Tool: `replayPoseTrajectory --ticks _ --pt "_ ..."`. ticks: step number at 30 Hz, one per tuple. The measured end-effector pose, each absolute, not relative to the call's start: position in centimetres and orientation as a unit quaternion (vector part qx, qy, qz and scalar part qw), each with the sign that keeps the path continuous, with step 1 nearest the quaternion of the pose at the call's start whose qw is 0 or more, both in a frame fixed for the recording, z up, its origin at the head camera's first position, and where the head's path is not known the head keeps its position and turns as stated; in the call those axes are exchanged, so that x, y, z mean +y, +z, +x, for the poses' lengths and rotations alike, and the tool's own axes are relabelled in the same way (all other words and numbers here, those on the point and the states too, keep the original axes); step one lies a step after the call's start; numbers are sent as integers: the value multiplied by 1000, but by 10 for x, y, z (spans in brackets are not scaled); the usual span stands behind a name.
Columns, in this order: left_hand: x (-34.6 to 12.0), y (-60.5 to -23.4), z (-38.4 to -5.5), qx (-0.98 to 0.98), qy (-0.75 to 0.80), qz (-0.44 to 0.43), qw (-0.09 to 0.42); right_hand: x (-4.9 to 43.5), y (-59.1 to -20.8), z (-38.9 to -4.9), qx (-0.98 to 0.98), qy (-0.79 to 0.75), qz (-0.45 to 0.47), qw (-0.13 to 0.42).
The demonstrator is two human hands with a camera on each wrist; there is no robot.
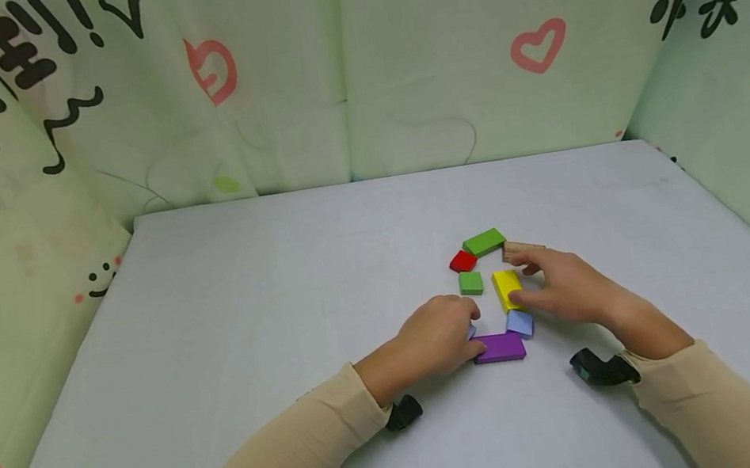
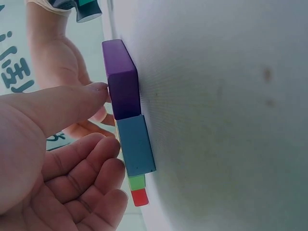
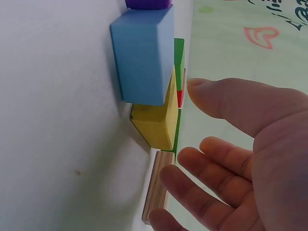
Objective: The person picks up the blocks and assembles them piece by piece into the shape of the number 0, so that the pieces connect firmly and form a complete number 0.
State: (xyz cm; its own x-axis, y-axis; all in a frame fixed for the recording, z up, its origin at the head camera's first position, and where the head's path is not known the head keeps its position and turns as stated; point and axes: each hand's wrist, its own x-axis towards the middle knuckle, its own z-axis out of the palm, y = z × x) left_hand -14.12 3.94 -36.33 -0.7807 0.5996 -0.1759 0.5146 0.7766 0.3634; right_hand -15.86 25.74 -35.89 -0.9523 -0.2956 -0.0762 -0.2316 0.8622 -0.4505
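Colored blocks lie in a rough ring on the white table. My left hand (image 1: pixel 436 337) is at its near left, thumb tip on the purple block (image 1: pixel 502 348) and loosely bent fingers beside a blue block (image 2: pixel 137 147), mostly hidden by the hand in the head view. A second blue block (image 1: pixel 519 323) sits between the purple block and the yellow block (image 1: pixel 507 290). On the right side, my right hand (image 1: pixel 570 288) has its thumb by the yellow block and fingertips at the wooden block (image 1: pixel 524 246). Its palm holds nothing.
At the ring's far left are a small green block (image 1: pixel 471 283), a red block (image 1: pixel 463 261) and a longer green block (image 1: pixel 484 242). The white table (image 1: pixel 247 300) reaches back to a printed green curtain (image 1: pixel 429 58). Dark wrist cameras hang below both sleeves.
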Motion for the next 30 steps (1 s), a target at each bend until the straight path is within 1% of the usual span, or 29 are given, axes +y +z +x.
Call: replayPoseTrajectory --ticks 8,30 --pt "39 -363 -141 932 151 300 140 252 -353 -162 957 -235 -154 65" --pt "36 -362 -140 928 154 315 128 226 -353 -180 954 -229 -174 90"
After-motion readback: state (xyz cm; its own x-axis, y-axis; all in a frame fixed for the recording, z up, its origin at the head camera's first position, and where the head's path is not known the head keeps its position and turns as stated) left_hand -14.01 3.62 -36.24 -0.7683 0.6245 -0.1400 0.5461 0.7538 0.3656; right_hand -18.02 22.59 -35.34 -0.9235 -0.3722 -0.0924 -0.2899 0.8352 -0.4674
